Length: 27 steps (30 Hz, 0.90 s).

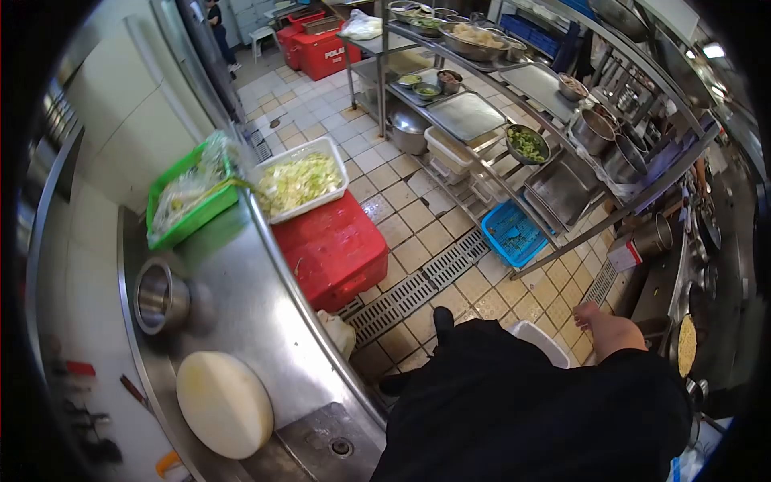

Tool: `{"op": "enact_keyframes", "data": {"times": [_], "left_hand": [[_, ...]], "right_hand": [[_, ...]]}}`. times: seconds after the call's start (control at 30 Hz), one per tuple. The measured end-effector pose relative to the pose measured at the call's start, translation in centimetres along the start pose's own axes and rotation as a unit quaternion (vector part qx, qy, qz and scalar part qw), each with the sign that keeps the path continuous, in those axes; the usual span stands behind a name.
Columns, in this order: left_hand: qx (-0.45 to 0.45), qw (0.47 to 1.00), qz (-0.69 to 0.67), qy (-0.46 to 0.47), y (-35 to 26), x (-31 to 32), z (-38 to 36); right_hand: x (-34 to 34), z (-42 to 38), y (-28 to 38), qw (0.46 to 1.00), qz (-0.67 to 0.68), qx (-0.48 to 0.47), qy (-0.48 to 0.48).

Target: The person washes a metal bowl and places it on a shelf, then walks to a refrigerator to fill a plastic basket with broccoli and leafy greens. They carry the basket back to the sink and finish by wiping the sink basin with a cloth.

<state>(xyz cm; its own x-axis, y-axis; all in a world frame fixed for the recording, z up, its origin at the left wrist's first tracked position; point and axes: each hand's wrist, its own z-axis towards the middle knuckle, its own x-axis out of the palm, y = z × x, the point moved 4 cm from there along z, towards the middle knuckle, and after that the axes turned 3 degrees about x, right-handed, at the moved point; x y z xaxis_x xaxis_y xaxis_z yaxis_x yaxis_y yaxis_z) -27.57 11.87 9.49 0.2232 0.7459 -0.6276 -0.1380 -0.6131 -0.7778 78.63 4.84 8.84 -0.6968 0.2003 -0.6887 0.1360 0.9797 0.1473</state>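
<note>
My right hand [604, 328] hangs low at my right side, fingers loosely curled, holding nothing that I can see; it is above the tiled floor, near a white bin [540, 338]. My left hand is out of view. My dark-clothed torso [522, 410] fills the bottom centre. On the steel counter [257, 313] to my left lie a round white cutting board [223, 404] and a steel pot [160, 296].
A green crate [193, 210] of bagged greens and a white tub of chopped cabbage [299, 181] sit over a red box [333, 247]. A steel rack [514, 120] holds trays and bowls. A floor drain grate [418, 285], blue basket [514, 233] and stove [691, 337] surround me.
</note>
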Motion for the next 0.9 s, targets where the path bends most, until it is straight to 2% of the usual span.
{"op": "enact_keyframes", "data": {"times": [0.07,0.2,0.27,0.5,0.57,0.63,0.7,0.73,0.77,0.83,0.9], "left_hand": [[0.041,0.998,0.022,-0.047,-2.8,1.5,-0.9],[0.100,0.981,0.055,-0.155,-7.9,2.9,-3.3],[0.124,0.968,0.065,-0.207,-9.9,3.2,-4.1],[0.212,0.899,0.062,-0.379,-15.5,2.9,-5.1],[0.249,0.872,0.038,-0.420,-17.4,3.8,-4.7],[0.298,0.840,0.006,-0.453,-19.6,5.2,-4.0],[0.352,0.807,-0.038,-0.474,-22.5,8.6,-3.4],[0.382,0.772,-0.058,-0.504,-25.2,11.5,-4.5],[0.382,0.776,-0.055,-0.499,-28.0,14.7,-6.2],[0.288,0.861,-0.086,-0.410,-33.0,21.3,-8.4],[0.369,0.835,-0.217,-0.344,-35.7,29.9,-7.1]], "right_hand": [[1.1,1.4,-1.3,0.998,0.032,0.025,0.049],[3.2,5.0,0.1,0.994,0.053,0.047,0.081],[4.5,7.6,2.0,0.987,0.104,0.017,0.121],[5.6,13.4,13.4,0.983,0.113,-0.057,0.132],[5.4,13.2,17.4,0.986,0.053,-0.088,0.130],[5.9,14.8,20.1,0.981,0.091,-0.083,0.147],[6.0,15.5,22.3,0.976,0.128,-0.073,0.158],[5.8,14.2,23.9,0.978,0.127,-0.084,0.141],[5.5,13.5,25.5,0.980,0.125,-0.095,0.123],[6.1,14.9,26.2,0.980,0.140,-0.091,0.113],[6.4,14.3,27.5,0.981,0.117,-0.093,0.119]]}}
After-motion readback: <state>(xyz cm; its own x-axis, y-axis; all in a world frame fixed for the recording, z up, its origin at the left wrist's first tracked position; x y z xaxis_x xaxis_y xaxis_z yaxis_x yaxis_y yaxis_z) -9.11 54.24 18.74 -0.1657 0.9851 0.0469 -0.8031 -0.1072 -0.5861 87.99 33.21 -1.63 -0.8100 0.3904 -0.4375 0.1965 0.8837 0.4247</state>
